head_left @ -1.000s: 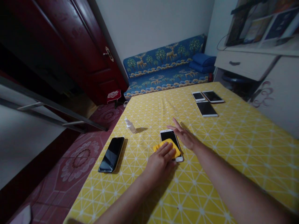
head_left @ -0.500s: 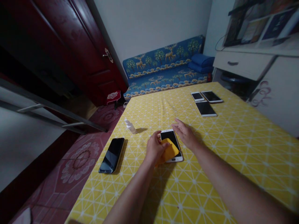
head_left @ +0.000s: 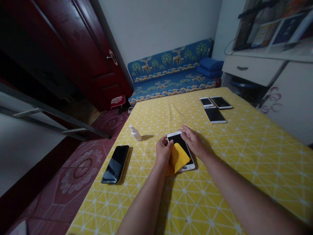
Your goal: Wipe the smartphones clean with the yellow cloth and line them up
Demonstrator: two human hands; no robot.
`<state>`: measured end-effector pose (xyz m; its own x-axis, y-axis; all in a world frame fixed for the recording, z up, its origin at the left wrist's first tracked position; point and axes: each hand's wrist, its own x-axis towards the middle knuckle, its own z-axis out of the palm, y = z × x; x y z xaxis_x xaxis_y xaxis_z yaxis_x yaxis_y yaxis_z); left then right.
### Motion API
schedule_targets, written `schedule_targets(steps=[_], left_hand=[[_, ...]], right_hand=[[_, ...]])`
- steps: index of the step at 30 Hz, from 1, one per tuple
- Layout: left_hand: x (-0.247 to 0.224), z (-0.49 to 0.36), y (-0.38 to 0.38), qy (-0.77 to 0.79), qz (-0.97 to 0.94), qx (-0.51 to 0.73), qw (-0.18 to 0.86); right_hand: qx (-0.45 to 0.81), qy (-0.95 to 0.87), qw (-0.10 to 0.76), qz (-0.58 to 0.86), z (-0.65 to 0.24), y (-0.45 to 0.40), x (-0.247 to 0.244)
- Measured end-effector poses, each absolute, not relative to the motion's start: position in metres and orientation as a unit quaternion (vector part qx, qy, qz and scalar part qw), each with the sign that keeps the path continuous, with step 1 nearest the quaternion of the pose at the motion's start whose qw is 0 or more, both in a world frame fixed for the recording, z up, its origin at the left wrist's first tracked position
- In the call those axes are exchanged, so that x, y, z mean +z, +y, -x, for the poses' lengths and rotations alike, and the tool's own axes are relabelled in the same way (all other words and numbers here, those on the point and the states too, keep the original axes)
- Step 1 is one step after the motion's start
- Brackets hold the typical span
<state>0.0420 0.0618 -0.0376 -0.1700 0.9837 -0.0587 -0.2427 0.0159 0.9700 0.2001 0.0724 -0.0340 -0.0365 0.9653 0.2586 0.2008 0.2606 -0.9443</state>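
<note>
A blue sofa [head_left: 171, 81] stood along the wall beyond the counter [head_left: 156, 117], whose top was yellow with a lattice of white lines. Over it reached both bare hands. The left grip [head_left: 163, 148] was curled about the upper left edge of the white phone [head_left: 179, 138], thumb on the front and fingers at the side. The right grip [head_left: 192, 142] was bent around the upper right corner, seemingly touching; whether it clasped the phone or merely rested there, I cannot tell.

The white phone was thus between the two, screen up, its long axis running away from the person and slanting a little leftward at the far end. Both hands met it towards that end, neither plainly nearer, and the bottom edge was left free. Whether it lay flat or was slightly raised was unclear.

The black phone [head_left: 115, 164] lay well to the left, and three more phones [head_left: 215, 116] lay close together at the far right. The yellow cloth [head_left: 179, 158] covered the lower left of the white phone's screen, just under the left grip. Smallest, a spray bottle [head_left: 135, 133] stood beyond the left grip.
</note>
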Motion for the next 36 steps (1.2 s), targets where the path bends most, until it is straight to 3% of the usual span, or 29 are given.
schedule_targets(steps=[5,16,25,29,36], left_hand=[[-0.032,-0.040,0.061,0.436,-0.309,0.678,0.505],[-0.031,-0.028,0.064,0.427,-0.272,0.740,0.443],[-0.022,-0.034,0.055,0.415,-0.411,0.629,0.513],[-0.022,-0.038,0.047,0.482,-0.521,0.530,0.464],[-0.030,-0.036,0.051,0.498,-0.588,0.478,0.422]], right_hand=[[0.379,-0.589,0.521,0.488,-0.198,0.071,-0.029],[0.354,-0.655,0.469,0.476,-0.202,0.068,-0.038],[0.413,-0.580,0.500,0.493,-0.201,0.065,-0.024],[0.433,-0.545,0.526,0.489,-0.201,0.065,-0.019],[0.282,-0.388,0.680,0.555,-0.261,0.088,-0.024]])
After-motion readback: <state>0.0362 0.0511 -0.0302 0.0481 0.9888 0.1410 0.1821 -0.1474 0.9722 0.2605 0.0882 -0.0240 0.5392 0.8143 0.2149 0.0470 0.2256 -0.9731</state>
